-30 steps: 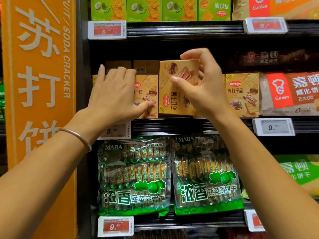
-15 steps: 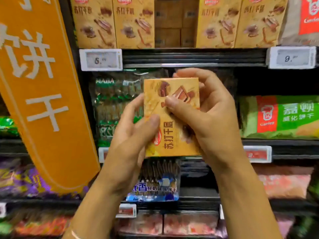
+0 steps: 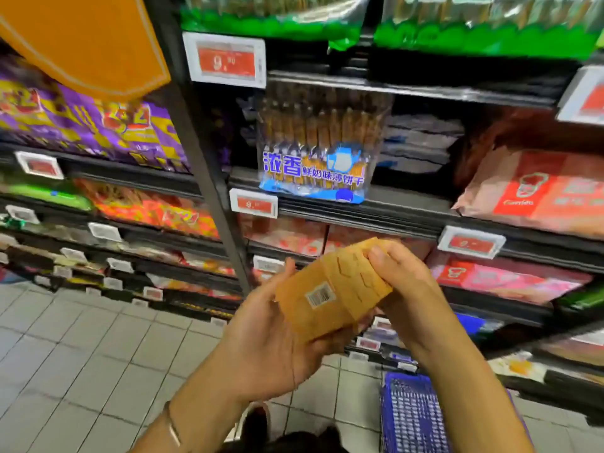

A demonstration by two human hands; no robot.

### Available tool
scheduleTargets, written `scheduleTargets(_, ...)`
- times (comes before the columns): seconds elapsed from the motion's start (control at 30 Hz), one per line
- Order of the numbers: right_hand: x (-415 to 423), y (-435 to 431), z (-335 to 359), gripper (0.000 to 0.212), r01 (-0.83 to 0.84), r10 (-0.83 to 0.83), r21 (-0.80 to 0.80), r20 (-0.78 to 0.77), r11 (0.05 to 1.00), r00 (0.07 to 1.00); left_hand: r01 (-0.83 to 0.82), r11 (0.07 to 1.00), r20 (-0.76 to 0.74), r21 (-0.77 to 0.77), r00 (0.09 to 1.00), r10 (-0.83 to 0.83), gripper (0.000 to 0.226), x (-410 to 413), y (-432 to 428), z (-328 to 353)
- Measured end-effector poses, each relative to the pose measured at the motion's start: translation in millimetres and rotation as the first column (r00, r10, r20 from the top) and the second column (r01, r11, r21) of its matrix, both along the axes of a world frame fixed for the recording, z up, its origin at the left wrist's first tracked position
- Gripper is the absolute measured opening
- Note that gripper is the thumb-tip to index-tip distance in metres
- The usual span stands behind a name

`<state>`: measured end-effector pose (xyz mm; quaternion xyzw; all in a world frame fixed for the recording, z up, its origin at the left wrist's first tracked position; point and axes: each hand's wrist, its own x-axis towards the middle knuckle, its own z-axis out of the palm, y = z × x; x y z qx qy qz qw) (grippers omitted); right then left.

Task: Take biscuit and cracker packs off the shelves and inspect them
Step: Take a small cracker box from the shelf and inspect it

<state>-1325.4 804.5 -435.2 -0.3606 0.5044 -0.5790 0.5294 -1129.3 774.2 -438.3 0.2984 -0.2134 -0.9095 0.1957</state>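
Two hands hold a tan cracker box (image 3: 333, 289) in front of supermarket shelves.

The box is off the shelf, tilted, below chest level, its back face up with a white barcode label (image 3: 320, 295) showing. The left hand (image 3: 271, 341) cradles it from beneath, thumb against its left edge; a thin bangle (image 3: 172, 426) circles that wrist. The right hand (image 3: 405, 289) grips the box's upper right end, thumb on top, fingers curled behind. On a shelf (image 3: 408, 207) above sits a blue-and-clear biscuit bag (image 3: 313, 158), with a red price tag (image 3: 254, 204) just below to its left. A blue basket (image 3: 411, 416) stands on the tiled floor (image 3: 81, 354) under the right forearm.
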Motion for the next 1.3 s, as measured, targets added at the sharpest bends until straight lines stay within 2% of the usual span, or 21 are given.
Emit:
scheduleTargets(0.03, -2.4, 2.7, -6.5, 0.030, -0.016, 0.016, 0.020, -0.016, 1.000, 1.000, -0.013, 0.998, -0.010, 0.061, 1.000, 0.014, 0.081, -4.8, 2.0, 0.4)
scheduleTargets(0.07, -2.9, 5.0, -9.5, 0.032, -0.012, 0.013, 0.050, -0.031, 0.999, 0.999, -0.007, 0.999, -0.020, 0.053, 1.000, 0.008, 0.088, -6.2, 6.0, 2.2)
scheduleTargets(0.1, -5.2, 7.6, -17.1, 0.033, -0.011, 0.014, 0.073, -0.043, 0.997, 0.999, -0.018, 1.000, 0.045, 0.025, 0.999, 0.017, 0.092, -7.2, 7.6, -1.2)
scheduleTargets(0.2, -5.9, 13.2, -29.5, 0.026, -0.028, 0.029, 0.103, -0.007, 0.994, 1.000, -0.002, 0.981, 0.052, 0.193, 0.999, -0.008, 0.077, -5.7, 15.7, -11.2)
scheduleTargets(0.23, -5.5, 15.2, -34.6, 0.022, -0.025, 0.025, 0.106, 0.004, 0.994, 1.000, -0.001, 0.982, 0.079, 0.191, 0.997, -0.015, 0.074, -3.2, 14.9, -15.9)
scheduleTargets(0.33, 0.7, 27.3, -44.5, 0.027, -0.015, 0.014, 0.167, 0.003, 0.986, 1.000, -0.021, 0.997, 0.190, 0.079, 0.982, 0.006, 0.057, 2.0, 18.0, -22.3)
scheduleTargets(0.43, 12.2, 45.1, -54.7, 0.031, -0.045, 0.040, 0.190, 0.028, 0.981, 0.999, -0.006, 0.989, 0.352, -0.145, 0.934, 0.057, 0.051, 14.6, 25.4, -35.1)
scheduleTargets(0.47, 17.9, 53.4, -57.4, 0.040, -0.045, 0.048, 0.192, -0.009, 0.980, 0.999, 0.006, 0.978, 0.366, -0.208, 0.928, 0.072, 0.048, 19.2, 28.1, -39.4)
scheduleTargets(0.53, 31.0, 70.2, -63.9, 0.066, -0.016, 0.035, 0.219, -0.080, 0.975, 0.996, 0.013, 0.959, 0.319, -0.282, 0.944, 0.081, 0.049, 31.1, 34.5, -46.0)
scheduleTargets(0.6, 48.7, 87.2, -69.6, 0.073, -0.028, 0.048, 0.243, -0.075, 0.970, 0.996, -0.008, 0.948, 0.270, -0.317, 0.958, 0.099, 0.054, 45.5, 42.1, -51.2)
scheduleTargets(0.67, 68.1, 100.2, -76.3, 0.068, -0.014, 0.033, 0.262, -0.069, 0.965, 0.997, -0.009, 0.929, 0.268, -0.371, 0.956, 0.117, 0.051, 59.0, 49.1, -57.7)
scheduleTargets(0.77, 89.2, 110.5, -83.5, 0.062, 0.081, -0.075, 0.270, -0.031, 0.959, 0.997, 0.055, 0.899, 0.312, -0.434, 0.945, 0.093, 0.051, 79.0, 58.7, -69.0)
scheduleTargets(0.9, 99.4, 121.5, -76.7, 0.066, 0.124, -0.105, 0.225, -0.096, 0.966, 0.990, 0.093, 0.919, 0.322, -0.382, 0.946, 0.038, 0.069, 107.6, 59.2, -76.4)
scheduleTargets(1.03, 108.4, 134.9, -71.4, 0.063, 0.069, -0.041, 0.185, -0.151, 0.980, 0.988, 0.070, 0.932, 0.293, -0.356, 0.955, 0.040, 0.067, 126.8, 65.5, -75.5)
scheduleTargets(1.1, 113.7, 139.4, -74.1, 0.064, 0.073, -0.058, 0.153, -0.103, 0.985, 0.993, 0.027, 0.940, 0.264, -0.340, 0.962, 0.068, 0.061, 132.1, 68.8, -74.4)
scheduleTargets(1.2, 118.8, 138.1, -77.3, 0.060, 0.086, -0.094, 0.160, 0.048, 0.983, 0.994, -0.062, 0.960, 0.204, -0.273, 0.972, 0.121, 0.059, 136.0, 72.4, -72.8)
scheduleTargets(1.3, 120.7, 135.1, -79.8, 0.050, 0.099, -0.110, 0.193, 0.050, 0.976, 0.993, -0.072, 0.949, 0.228, -0.306, 0.962, 0.147, 0.062, 136.6, 78.7, -71.7)
